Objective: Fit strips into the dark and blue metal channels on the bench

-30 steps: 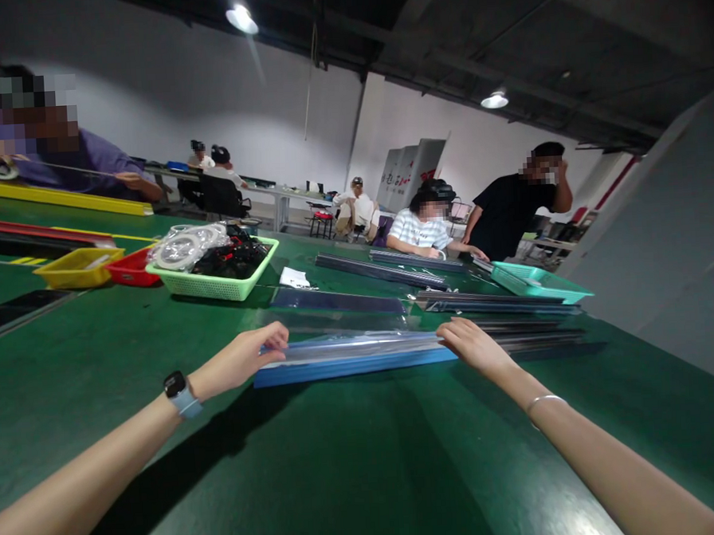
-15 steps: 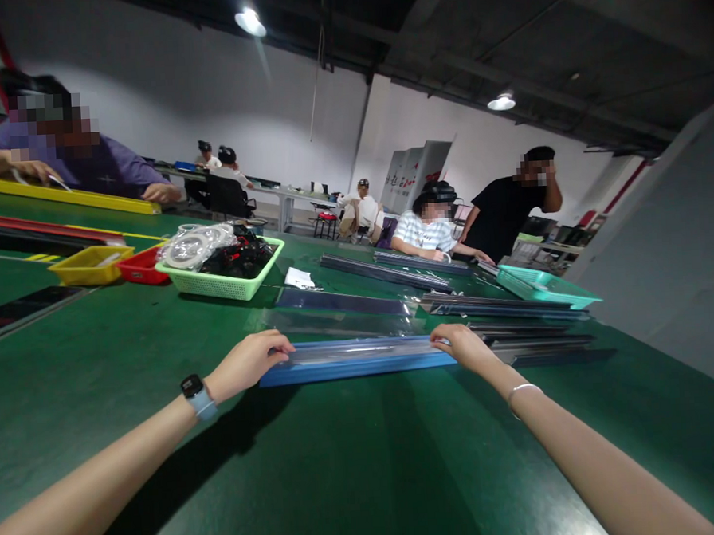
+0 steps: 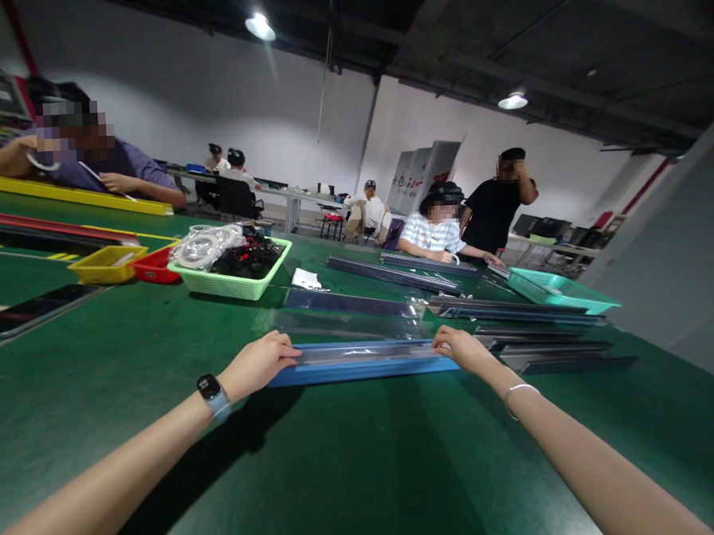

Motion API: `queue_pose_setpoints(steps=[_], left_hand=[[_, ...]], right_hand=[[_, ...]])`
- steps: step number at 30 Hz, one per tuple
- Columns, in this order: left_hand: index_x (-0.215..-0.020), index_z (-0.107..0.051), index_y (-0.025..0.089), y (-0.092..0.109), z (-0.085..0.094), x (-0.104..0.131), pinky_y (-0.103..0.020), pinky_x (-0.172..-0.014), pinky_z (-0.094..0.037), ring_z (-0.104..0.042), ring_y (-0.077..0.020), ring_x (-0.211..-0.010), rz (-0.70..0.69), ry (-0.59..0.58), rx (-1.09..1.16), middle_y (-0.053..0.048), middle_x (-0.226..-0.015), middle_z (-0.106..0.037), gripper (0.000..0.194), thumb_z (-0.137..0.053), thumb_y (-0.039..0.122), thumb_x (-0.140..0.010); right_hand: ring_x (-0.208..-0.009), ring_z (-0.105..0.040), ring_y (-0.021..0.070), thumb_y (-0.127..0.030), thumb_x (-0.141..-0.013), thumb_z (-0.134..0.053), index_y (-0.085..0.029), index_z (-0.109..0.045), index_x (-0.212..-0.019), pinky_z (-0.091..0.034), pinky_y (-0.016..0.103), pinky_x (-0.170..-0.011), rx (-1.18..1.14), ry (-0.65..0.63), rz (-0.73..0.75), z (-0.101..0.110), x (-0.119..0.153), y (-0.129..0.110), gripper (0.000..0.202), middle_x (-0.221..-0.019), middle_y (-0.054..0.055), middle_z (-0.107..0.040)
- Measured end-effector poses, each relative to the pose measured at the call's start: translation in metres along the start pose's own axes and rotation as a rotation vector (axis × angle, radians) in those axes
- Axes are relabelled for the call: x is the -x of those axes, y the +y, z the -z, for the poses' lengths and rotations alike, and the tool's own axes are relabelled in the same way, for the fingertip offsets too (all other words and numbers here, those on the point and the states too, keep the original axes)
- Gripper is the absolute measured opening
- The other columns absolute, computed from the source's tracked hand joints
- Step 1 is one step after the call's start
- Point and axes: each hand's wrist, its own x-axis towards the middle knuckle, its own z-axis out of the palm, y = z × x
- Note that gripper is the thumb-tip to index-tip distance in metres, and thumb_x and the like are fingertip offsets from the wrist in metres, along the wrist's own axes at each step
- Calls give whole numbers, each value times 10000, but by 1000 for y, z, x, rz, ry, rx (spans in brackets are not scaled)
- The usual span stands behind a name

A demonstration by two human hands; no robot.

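A long blue channel piece lies crosswise on the green table, with a clear plastic strip along its inside. My left hand pinches the strip's left end, its fingers closed. At the other end, my right hand has its thumb and fingers together on the strip. Just beyond the channel are clear plastic sheets and a dark flat strip.
Dark profiles lie to the right, near a teal basket. A green basket holds black parts and wrapped white rings. A phone-like black panel is at left. People sit across the table.
The view has shifted slightly, so most things appear further right. Both hands stay at the strip's ends. The person at far left has raised a hand holding a white ring.
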Motion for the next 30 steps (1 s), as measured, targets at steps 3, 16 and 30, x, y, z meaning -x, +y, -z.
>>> queue_pose_setpoints(steps=[3, 16, 30], left_hand=[[-994, -678, 271, 4, 5, -1, -281, -733, -377, -490, -179, -833, -57, -5, -76, -31, -842, -585, 273, -427, 322, -897], [-834, -675, 237, 2, 13, 1, -237, -731, -409, -552, -149, -807, 67, -59, 109, -13, -899, -576, 238, -440, 205, -829], [-918, -623, 224, 22, 2, 10, -279, -676, -434, -636, -211, -771, 36, -171, -103, -46, -843, -673, 217, -508, 391, -841]], right_hand=[[-726, -625, 166, -293, -804, -541, -237, -668, -804, -466, 283, -710, 12, -8, 9, -1, -1, -1, 138, -883, 31, -619], [-815, -609, 198, -291, -810, -535, -231, -648, -905, -445, 315, -767, 94, -46, -12, 2, -4, -4, 159, -925, 48, -618], [-959, -581, 224, -332, -799, -533, -220, -629, -1061, -414, 298, -852, -78, -239, -91, 16, -9, -5, 301, -1097, 78, -585]])
